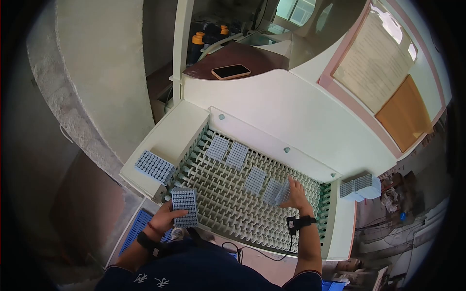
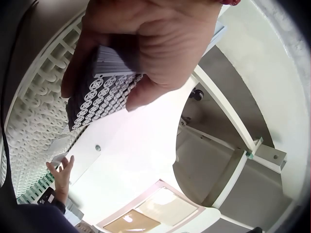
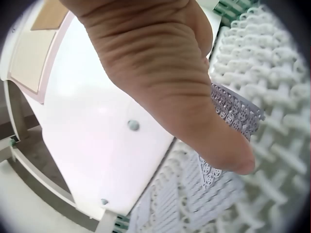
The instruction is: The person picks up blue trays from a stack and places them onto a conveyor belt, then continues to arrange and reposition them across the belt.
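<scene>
In the head view my left hand (image 1: 162,219) grips a thick stack of perforated grey-blue sheets (image 1: 185,207) at the near left of the white roller bed (image 1: 218,194). The left wrist view shows layered edges and rows of round, openwork patterns on this stack (image 2: 104,99), clasped between thumb and fingers. Over the right part of the bed, my right hand (image 1: 296,195) pinches a perforated sheet (image 1: 282,193), its thumb across the face in the right wrist view. Beside it lies another sheet (image 1: 272,192), partly overlapped. Farther left on the bed, a single sheet (image 1: 255,180) lies flat.
Two more sheets (image 1: 237,155) lie near the bed's far left corner. Another stack (image 1: 155,167) rests on the left ledge, and more stacks (image 1: 360,187) stand on the right ledge. A white panel (image 1: 272,111) rises behind, with a phone (image 1: 231,72) on the brown shelf above.
</scene>
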The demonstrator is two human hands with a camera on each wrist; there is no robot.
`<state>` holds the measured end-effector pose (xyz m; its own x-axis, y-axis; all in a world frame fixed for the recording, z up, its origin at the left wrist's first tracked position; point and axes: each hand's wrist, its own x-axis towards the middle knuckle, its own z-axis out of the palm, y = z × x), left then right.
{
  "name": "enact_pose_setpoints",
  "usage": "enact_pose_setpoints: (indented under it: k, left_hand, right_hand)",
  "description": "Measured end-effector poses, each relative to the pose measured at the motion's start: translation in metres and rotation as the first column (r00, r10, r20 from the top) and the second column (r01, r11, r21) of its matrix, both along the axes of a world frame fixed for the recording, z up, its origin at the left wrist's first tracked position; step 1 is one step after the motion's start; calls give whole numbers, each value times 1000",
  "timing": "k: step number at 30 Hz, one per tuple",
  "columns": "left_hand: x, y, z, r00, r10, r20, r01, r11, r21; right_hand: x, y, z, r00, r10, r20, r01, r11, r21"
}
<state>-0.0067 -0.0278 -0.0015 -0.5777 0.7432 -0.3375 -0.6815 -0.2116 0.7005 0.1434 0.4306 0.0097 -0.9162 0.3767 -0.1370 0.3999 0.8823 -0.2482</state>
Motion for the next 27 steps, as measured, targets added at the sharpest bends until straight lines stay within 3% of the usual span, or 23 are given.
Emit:
enact_pose_setpoints:
  k: [4,7,11,13,15,17,19,20,21,22,23,25,27]
  left_hand:
    - [3,4,-3,997,-56,58,44,980,195]
    - [4,8,-1,990,-141,20,133,968,212]
    - [8,16,6,985,-169,-18,170,967,188]
    - [7,17,-3,981,-179,-78,186,979,84]
    - [6,21,-5,973,-199,-114,205,977,48]
    - [8,22,-2,964,-225,-140,227,974,-1]
    - [8,28,4,954,-272,-128,266,962,-64]
    - [7,29,0,951,-278,-137,271,960,-63]
    - [7,29,0,951,-278,-134,271,960,-71]
    - [7,30,1,941,-304,-146,295,952,-79]
    - [6,29,1,933,-322,-159,312,946,-87]
    - [6,23,-9,942,-278,-187,263,960,-98]
    - [2,10,-17,941,-280,-191,268,960,-85]
  right_hand:
    - [32,11,-10,999,-24,37,23,999,31]
    - [51,20,-1,992,-125,-19,125,992,-8]
    - [85,44,-7,977,-209,34,207,977,55]
    - [89,33,-3,971,-238,30,236,970,64]
    - [85,18,-8,972,-136,-191,150,987,61]
    - [62,-30,-2,909,-271,-316,222,958,-182]
    - [33,-98,2,904,-378,-197,191,773,-605]
    - [22,-133,3,944,-264,-196,63,731,-679]
    - [15,-161,-11,963,-202,-180,-27,591,-806]
    - [7,-193,-7,978,-200,-54,10,306,-952]
    - [2,-208,-16,981,-187,-54,4,301,-954]
    - [-6,-233,-31,992,-123,4,18,113,-993]
    - [-8,-237,-33,961,-275,-25,1,92,-996]
